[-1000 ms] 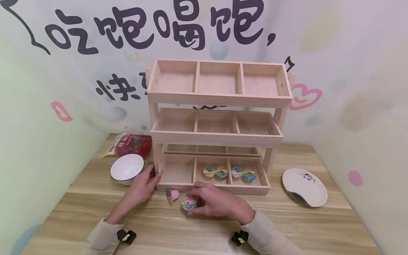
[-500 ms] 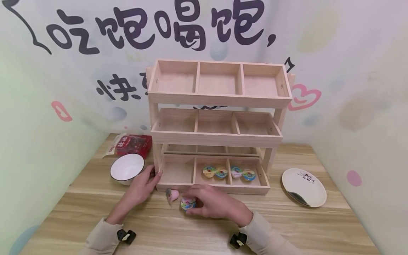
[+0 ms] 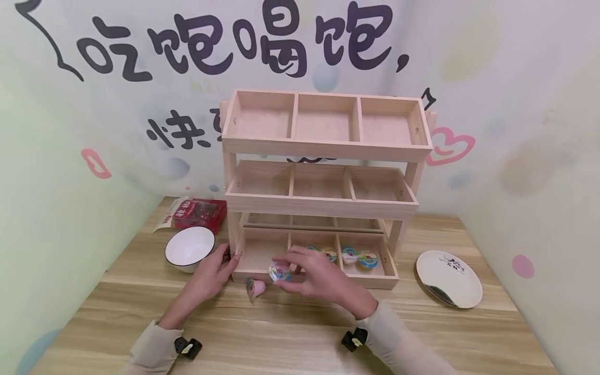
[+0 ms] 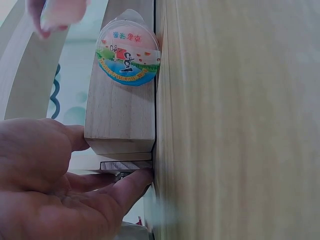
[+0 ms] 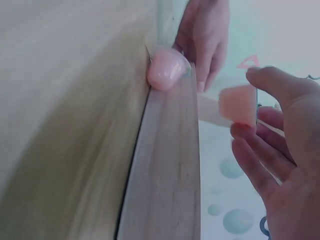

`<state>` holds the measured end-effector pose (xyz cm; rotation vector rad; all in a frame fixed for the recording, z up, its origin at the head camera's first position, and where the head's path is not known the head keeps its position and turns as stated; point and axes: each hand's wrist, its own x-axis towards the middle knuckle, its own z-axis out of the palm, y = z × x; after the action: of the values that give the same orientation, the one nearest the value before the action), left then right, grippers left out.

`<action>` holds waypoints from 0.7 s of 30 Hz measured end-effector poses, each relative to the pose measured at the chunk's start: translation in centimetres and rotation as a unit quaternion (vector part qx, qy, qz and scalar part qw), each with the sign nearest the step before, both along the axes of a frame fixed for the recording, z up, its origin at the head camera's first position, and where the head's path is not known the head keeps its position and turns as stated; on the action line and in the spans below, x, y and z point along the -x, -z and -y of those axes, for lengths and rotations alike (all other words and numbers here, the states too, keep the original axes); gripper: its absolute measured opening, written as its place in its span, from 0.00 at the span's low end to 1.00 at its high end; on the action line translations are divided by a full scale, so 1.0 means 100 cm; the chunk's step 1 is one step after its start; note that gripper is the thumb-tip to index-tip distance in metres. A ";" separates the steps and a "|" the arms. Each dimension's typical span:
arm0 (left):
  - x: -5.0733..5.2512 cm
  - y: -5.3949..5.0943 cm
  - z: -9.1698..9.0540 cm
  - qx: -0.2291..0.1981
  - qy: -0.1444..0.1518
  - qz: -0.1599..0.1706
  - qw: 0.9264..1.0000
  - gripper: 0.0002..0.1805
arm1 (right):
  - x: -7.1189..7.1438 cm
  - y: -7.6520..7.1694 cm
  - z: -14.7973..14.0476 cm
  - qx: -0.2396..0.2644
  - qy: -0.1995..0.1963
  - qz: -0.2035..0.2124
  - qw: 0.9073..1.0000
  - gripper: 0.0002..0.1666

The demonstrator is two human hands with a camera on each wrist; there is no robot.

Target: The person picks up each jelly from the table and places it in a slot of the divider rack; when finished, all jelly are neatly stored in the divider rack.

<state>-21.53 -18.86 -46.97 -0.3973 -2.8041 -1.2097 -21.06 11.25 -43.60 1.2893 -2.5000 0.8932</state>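
My right hand (image 3: 321,279) pinches a small pink jelly cup (image 3: 279,271) between thumb and fingers, in front of the bottom tray's left and middle compartments. The right wrist view shows the held jelly cup (image 5: 236,105) off the table. A second pink jelly cup (image 3: 256,288) lies on its side against the tray's front board; its printed lid (image 4: 128,55) faces the left wrist camera. My left hand (image 3: 209,273) grips the lower left corner of the wooden three-tier rack (image 3: 323,208). Some fingers reach behind the rack's leg.
Jelly cups (image 3: 367,259) sit in the bottom tray's right compartment; those in the middle one are partly behind my right hand. At left stand a white bowl (image 3: 189,246) and a red package (image 3: 199,213). A plate (image 3: 449,279) lies at right.
My right hand has lifted the jelly cup from the table, up and towards the bottom tray. The left hand keeps its hold on the rack. The view has shifted slightly.
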 end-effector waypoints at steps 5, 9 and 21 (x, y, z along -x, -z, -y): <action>0.001 0.001 0.000 0.005 -0.006 0.008 1.000 0.26 | 0.015 -0.003 0.001 -0.002 0.041 -0.004 0.999 0.26; 0.001 0.000 0.000 0.004 -0.007 0.010 1.000 0.26 | 0.027 0.000 0.007 -0.024 0.072 -0.032 0.997 0.27; 0.001 0.000 -0.001 0.001 -0.003 0.001 1.000 0.27 | 0.055 0.019 0.026 -0.059 0.116 0.026 0.991 0.23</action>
<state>-21.65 -18.78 -46.98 -0.3868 -2.8075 -1.2062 -26.55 8.64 -45.52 0.9879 -2.7103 0.7441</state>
